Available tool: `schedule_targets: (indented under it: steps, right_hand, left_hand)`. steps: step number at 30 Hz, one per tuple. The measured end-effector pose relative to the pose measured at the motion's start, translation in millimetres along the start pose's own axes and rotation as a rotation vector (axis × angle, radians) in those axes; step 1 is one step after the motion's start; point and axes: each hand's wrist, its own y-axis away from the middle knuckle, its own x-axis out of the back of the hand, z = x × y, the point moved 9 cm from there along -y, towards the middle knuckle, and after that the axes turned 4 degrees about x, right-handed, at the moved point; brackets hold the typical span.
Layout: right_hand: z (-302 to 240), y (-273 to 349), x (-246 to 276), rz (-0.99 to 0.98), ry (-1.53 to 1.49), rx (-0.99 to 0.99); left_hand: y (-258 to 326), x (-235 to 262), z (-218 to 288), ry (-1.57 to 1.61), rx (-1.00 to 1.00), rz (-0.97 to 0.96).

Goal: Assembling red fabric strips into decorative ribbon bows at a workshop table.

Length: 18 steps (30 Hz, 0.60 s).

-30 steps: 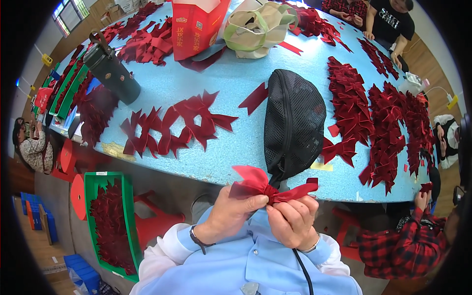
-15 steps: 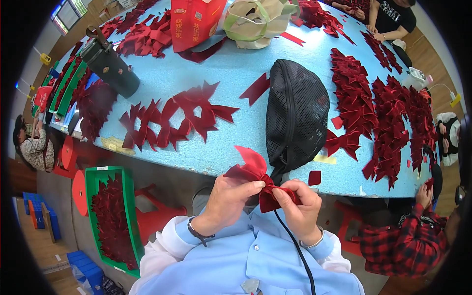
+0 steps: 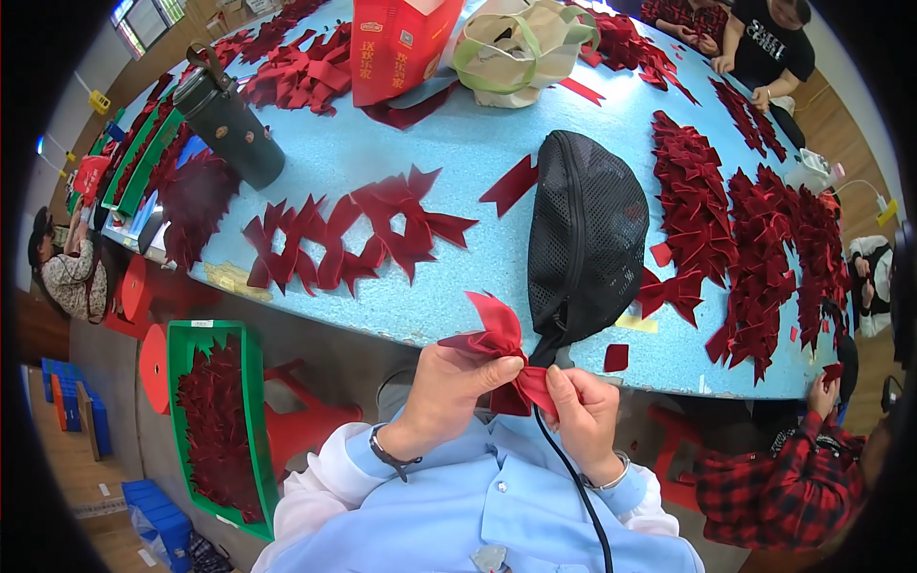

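Just in front of my body, past the table's near edge, I hold a red velvet ribbon bow (image 3: pixel 499 329) between both hands. My left hand (image 3: pixel 457 387) pinches it near its middle, thumb on top, with loops and a pointed tail standing up above the fingers. My right hand (image 3: pixel 580 411) grips the bow's right part between thumb and fingers. Some of the bow is hidden behind my fingers. Close beyond my hands lies a black mesh pouch (image 3: pixel 587 239) with a cord running down from it. A small square red ribbon piece (image 3: pixel 616 358) rests right of my right hand.
On the blue table (image 3: pixel 382 143) lie a row of bows (image 3: pixel 358 229) and large bow heaps (image 3: pixel 693 191). A dark tumbler (image 3: pixel 229 129), a red bag (image 3: pixel 401 53) and a cream bag (image 3: pixel 511 53) stand farther back. A green crate (image 3: pixel 253 420) of bows is at left. Several people sit around.
My right thumb and fingers have shifted on the bow's right side, and its lower right loop now looks drawn out flatter. The view has tilted slightly; the left hand keeps its pinch.
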Motion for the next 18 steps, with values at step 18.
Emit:
schedule_targets:
  steps: [18]
  right_hand:
    - [-3,-28,-9,-0.152,-0.273,-0.063]
  left_hand:
    - [10,-14,-10,-0.191,0.231,-0.192]
